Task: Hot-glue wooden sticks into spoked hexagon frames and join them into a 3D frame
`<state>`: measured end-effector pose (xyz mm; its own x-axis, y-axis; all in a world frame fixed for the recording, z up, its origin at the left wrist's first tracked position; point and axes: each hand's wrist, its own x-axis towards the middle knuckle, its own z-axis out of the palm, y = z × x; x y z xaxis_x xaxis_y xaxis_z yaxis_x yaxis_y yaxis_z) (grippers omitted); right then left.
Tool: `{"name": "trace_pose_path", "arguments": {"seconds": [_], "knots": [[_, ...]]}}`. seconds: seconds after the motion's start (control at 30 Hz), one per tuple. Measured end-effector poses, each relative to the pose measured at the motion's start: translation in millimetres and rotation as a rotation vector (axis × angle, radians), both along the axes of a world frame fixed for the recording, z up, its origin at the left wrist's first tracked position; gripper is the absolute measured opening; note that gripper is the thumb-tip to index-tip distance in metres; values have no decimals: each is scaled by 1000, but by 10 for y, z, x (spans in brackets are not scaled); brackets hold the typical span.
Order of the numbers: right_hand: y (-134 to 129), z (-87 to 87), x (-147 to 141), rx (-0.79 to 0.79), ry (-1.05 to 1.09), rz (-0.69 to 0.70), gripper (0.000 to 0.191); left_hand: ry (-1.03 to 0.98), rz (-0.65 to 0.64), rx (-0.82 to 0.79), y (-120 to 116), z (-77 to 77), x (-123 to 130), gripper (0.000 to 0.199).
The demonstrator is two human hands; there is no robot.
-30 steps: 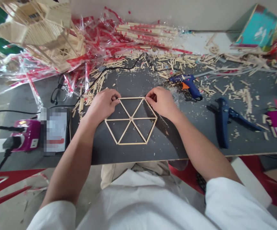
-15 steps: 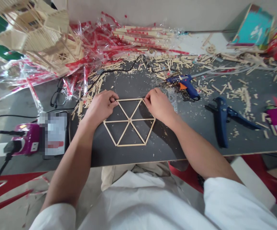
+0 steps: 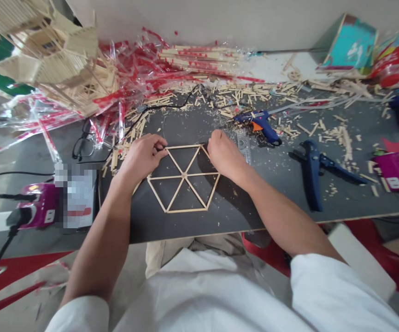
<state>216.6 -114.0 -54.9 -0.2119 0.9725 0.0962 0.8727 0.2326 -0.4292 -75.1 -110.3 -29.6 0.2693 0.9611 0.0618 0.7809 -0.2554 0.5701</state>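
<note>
A flat hexagonal frame of thin wooden sticks (image 3: 193, 175), with spokes meeting at its centre, lies on the dark tabletop. My left hand (image 3: 144, 154) is at its upper left corner, thumb and fingers pinched on the stick end. At the upper right, my right hand (image 3: 225, 154) has its fingers curled together over the slanting side stick and hides part of it. Its fingertips are partly out of sight. Beyond my right hand, a blue hot glue gun (image 3: 263, 125) lies on its side, with a clear ruler-like strip (image 3: 243, 146) near it.
A blue hand cutter (image 3: 313, 175) lies to the right. Stick offcuts (image 3: 248, 94) and red-and-clear wrappers (image 3: 133, 64) cover the back. At left are a large stick model (image 3: 59, 60), a phone (image 3: 82, 198) and a purple power socket (image 3: 40, 205); another purple socket (image 3: 395, 170) sits far right.
The view has shifted slightly, moving most things a little left. My right fingers have curled in more and sit slightly farther from the upper right corner. My left hand stays at its corner.
</note>
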Motion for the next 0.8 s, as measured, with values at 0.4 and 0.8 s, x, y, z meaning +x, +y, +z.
{"name": "trace_pose_path", "arguments": {"seconds": [0.4, 0.8], "knots": [[222, 191, 508, 93, 478, -114, 7, -49, 199, 139, -38, 224, 2, 20], [206, 168, 500, 56, 446, -105, 17, -66, 273, 312, -359, 805, 18, 33]]}}
